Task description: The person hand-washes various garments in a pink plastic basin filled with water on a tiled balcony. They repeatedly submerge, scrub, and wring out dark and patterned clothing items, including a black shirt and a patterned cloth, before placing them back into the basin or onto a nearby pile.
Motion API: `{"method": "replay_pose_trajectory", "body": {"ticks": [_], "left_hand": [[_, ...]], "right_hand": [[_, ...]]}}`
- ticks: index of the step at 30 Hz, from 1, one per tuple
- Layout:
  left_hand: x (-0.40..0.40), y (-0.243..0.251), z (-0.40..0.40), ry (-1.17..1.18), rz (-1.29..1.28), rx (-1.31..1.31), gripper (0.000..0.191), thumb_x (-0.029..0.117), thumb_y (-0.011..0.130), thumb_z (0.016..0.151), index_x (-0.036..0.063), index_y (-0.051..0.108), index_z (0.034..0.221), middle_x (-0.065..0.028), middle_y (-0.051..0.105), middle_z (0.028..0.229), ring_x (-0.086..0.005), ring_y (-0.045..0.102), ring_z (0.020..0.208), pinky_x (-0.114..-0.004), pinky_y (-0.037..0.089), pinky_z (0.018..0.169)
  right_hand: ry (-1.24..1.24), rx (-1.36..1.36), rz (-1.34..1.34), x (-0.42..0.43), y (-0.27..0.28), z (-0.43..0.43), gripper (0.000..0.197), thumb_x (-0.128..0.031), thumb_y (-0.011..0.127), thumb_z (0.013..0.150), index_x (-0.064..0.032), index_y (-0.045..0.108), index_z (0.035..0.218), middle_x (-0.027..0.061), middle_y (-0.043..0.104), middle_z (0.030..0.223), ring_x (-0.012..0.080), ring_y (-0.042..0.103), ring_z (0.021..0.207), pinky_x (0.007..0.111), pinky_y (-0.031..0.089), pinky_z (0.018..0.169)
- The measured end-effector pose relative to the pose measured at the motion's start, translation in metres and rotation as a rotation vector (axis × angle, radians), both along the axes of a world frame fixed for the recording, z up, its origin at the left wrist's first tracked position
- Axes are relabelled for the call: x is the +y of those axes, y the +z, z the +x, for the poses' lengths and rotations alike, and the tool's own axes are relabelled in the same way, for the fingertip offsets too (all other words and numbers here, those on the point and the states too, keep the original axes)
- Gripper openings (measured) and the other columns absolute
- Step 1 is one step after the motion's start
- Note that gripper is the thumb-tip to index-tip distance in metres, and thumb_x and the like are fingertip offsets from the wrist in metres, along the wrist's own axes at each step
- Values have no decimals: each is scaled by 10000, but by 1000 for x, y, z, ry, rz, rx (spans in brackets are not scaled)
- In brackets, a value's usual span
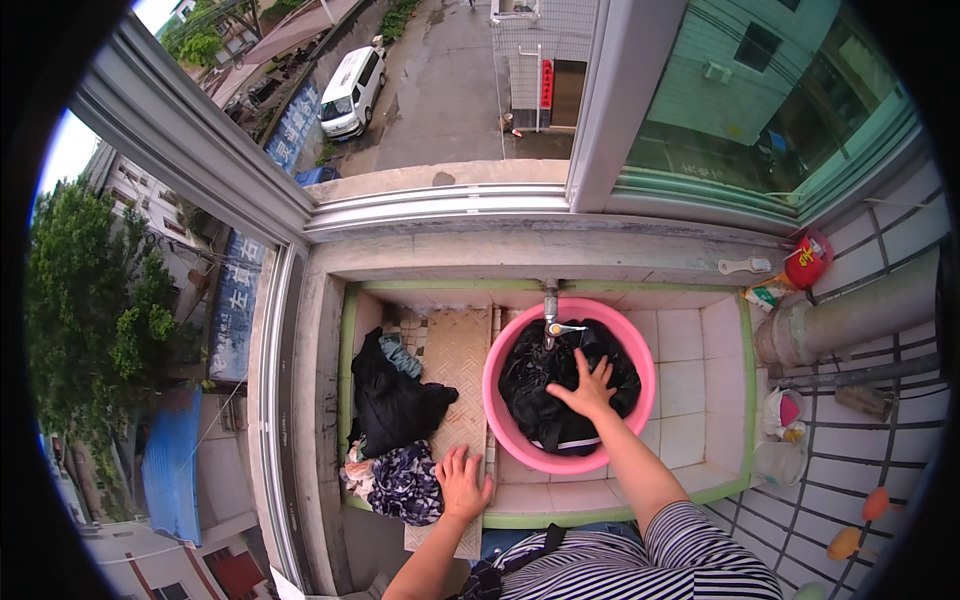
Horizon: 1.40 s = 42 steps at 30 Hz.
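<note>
A pink plastic basin stands in a tiled sink under a metal tap. Black wet clothing fills the basin, one piece bearing a white stripe. Over that clothing, fingers spread, is my right hand; whether it touches the cloth I cannot tell. My left hand rests with fingers apart on a patterned washboard slab, holding nothing. Just left of it lies a dark floral garment. A heap of black cloth and a grey-blue cloth lie further back.
A scrub brush and a red container sit at the ledge's right end. A thick pipe runs along the right wall, with a clear plastic cup nearby. Beyond the sink is a window frame, open onto a street.
</note>
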<state>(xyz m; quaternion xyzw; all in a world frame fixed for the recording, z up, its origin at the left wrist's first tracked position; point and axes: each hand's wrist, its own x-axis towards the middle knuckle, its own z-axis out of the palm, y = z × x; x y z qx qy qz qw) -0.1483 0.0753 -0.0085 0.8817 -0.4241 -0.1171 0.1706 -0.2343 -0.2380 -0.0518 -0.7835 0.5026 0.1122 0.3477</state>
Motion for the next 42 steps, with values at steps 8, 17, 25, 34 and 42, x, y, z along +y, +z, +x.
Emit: {"method": "replay_pose_trajectory", "body": {"ticks": [8,17,25,34,42], "left_hand": [[-1,5,1,3,31,29,445,241,692,704,122,586,1119,-139,459,1334,-345,362,1302,-506,250,1051],[-1,4,3,2,-15,10,463,234,696,706,137,588,1146,-144,444,1358,-347,357,1311,-507,253,1053],[29,72,5,252,19,-189,538,278,774,677,164,587,1169,-158,374,1437,-368,275,1360,-501,195,1081],[71,69,33,531,74,92,522,104,770,585,108,527,1047,-164,535,1113,-357,568,982,-445,478,813],[-37,96,35,603,-447,733,124,-9,645,627,42,556,698,73,386,540,-27,322,493,-233,246,458]], "right_hand": [[279,256,20,26,-15,34,1113,-597,764,677,-414,68,1526,331,38,1549,533,-58,1427,821,53,992],[593,246,-61,-50,-10,72,613,-507,737,733,-215,610,1257,195,651,1170,351,645,1059,455,529,882],[-936,-855,1096,-12,-77,97,247,-270,679,902,-37,621,845,102,656,763,212,655,640,307,561,585],[-857,-1106,1285,-29,-81,117,345,-34,648,840,-149,426,602,-37,285,464,107,247,322,260,171,332],[-388,-462,1587,24,-6,69,326,-430,542,967,-111,607,974,66,610,775,158,585,677,345,499,622]]}}
